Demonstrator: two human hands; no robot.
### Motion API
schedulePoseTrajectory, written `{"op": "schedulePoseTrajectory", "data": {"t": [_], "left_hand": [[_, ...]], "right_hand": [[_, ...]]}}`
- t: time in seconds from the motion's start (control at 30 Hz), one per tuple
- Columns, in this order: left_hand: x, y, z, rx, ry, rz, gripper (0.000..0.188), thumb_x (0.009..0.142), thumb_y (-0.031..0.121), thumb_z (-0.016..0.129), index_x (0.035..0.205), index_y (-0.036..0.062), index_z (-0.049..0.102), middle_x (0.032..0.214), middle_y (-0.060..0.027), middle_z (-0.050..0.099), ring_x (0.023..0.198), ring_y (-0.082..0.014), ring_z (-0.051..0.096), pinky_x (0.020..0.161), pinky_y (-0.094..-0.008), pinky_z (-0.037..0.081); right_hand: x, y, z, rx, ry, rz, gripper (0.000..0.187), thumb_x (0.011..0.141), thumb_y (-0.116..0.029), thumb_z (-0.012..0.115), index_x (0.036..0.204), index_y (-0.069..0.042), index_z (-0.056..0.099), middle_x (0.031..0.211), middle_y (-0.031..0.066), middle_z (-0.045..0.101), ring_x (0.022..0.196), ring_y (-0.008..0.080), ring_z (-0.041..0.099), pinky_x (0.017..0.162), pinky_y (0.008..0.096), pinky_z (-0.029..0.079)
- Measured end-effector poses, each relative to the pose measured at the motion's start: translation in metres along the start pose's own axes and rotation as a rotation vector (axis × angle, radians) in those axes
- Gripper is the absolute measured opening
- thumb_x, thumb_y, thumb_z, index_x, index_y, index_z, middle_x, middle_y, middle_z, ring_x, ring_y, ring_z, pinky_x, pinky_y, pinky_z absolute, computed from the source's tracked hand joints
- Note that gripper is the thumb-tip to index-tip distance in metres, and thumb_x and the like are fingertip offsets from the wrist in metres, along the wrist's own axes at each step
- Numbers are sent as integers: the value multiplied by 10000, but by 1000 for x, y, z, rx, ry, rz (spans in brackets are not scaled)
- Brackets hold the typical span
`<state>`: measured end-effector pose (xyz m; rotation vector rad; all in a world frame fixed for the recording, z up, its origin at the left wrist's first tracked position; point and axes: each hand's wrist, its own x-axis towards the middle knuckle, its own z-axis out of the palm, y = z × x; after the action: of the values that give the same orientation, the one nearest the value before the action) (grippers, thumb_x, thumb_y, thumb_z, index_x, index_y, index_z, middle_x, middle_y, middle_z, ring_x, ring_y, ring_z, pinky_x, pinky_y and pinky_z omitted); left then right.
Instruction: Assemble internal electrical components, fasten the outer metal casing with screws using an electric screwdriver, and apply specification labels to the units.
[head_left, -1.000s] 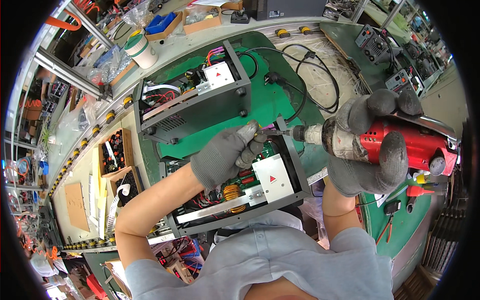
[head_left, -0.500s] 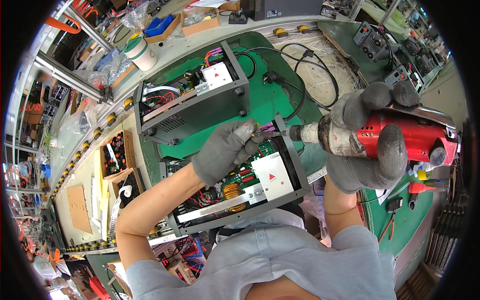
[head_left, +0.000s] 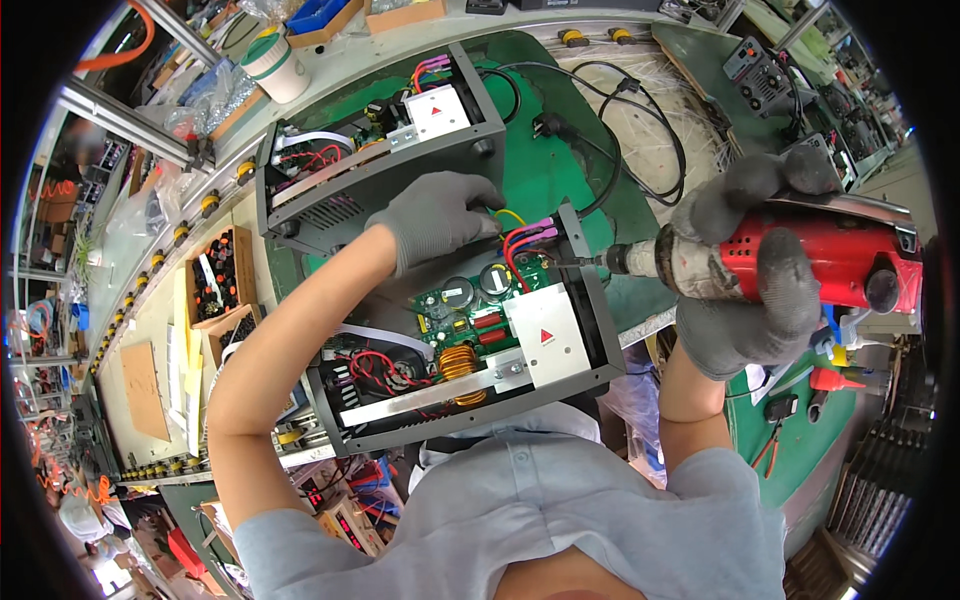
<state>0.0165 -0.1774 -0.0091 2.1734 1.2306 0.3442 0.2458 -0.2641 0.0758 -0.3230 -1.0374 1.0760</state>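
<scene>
The red power screwdriver is lying level at the right of the scene, its bit pointing left and touching the right wall of the near open metal chassis, which is sitting on the green mat just in front of the person. The right hand, gloved in grey, is wrapping fully around the tool's body. The left hand, also gloved, is resting curled on the chassis's far left corner beside the coloured wires; whether it is pinching anything cannot be told. A white square label with a red triangle is sitting on the near chassis, and a matching one is lying on the second chassis farther away. A white cup is standing far left. Compared with a second ago, the left hand has slid leftward off the bit tip, and the bit has advanced to the wall.
</scene>
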Motion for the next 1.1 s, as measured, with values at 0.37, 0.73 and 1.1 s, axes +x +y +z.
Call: {"op": "schedulePoseTrajectory", "data": {"t": [0.37,0.73,1.1], "left_hand": [[4,1,17,-42,-150,-178,264,759,282,653,825,27,666,774,-193,617,754,-344,599,691,-398,462],[-3,6,27,99,-24,-147,292,811,299,582,802,20,667,794,-202,625,790,-356,602,730,-422,466],[-1,-2,40,140,-18,-136,297,817,312,583,802,28,667,797,-202,629,789,-363,605,722,-426,469]], "right_hand": [[-7,21,6,-270,-20,172,513,717,-19,581,1202,-60,418,954,109,524,795,218,566,639,330,495],[3,50,16,-456,-82,307,437,734,-97,584,1152,-48,467,1050,61,466,950,170,448,857,316,380],[-1,62,10,-501,-154,223,375,727,-24,589,1090,-50,501,1021,45,506,952,146,481,845,288,388]]}}
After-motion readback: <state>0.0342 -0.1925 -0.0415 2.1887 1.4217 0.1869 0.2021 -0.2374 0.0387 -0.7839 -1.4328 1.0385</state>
